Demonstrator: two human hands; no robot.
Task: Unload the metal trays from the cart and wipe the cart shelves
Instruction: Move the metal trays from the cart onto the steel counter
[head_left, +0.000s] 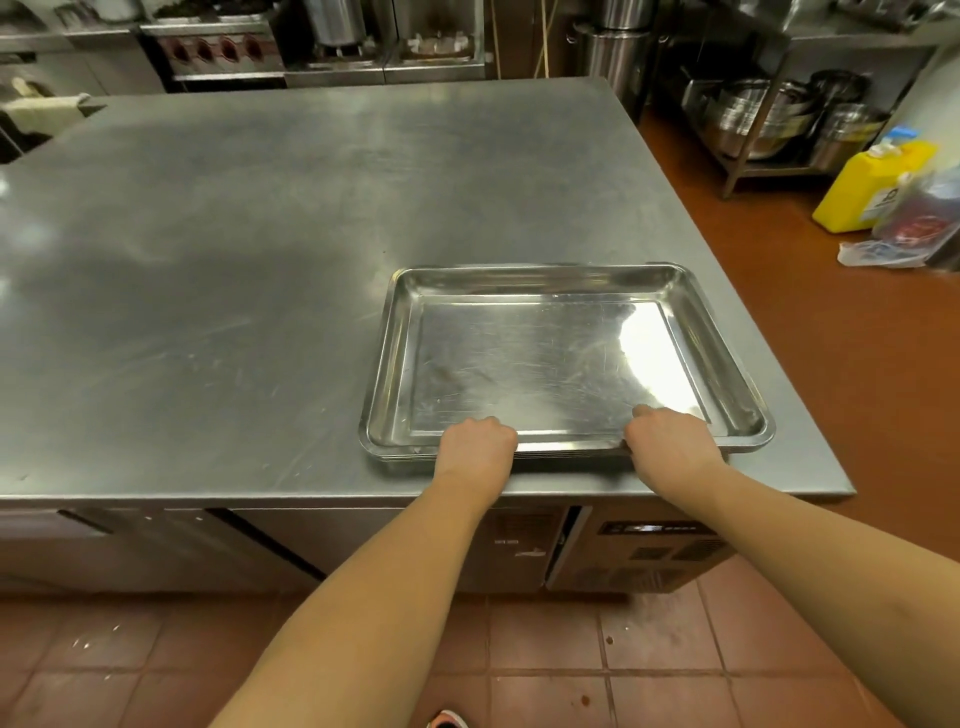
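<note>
A stack of shallow rectangular metal trays (545, 358) lies on the steel worktable (234, 270), near its front right corner. My left hand (475, 441) grips the stack's near rim left of centre, fingers curled over the edge. Further right on the same rim, my right hand (670, 439) holds on with the thumb lying inside the top tray. The top tray is bare and shiny. The cart is out of view.
A folded cloth (44, 111) lies at the table's far left corner. Stoves and pots line the back wall. To the right stand a rack of metal bowls (769, 117), a yellow jug (872, 182) and plastic bags on the red tile floor.
</note>
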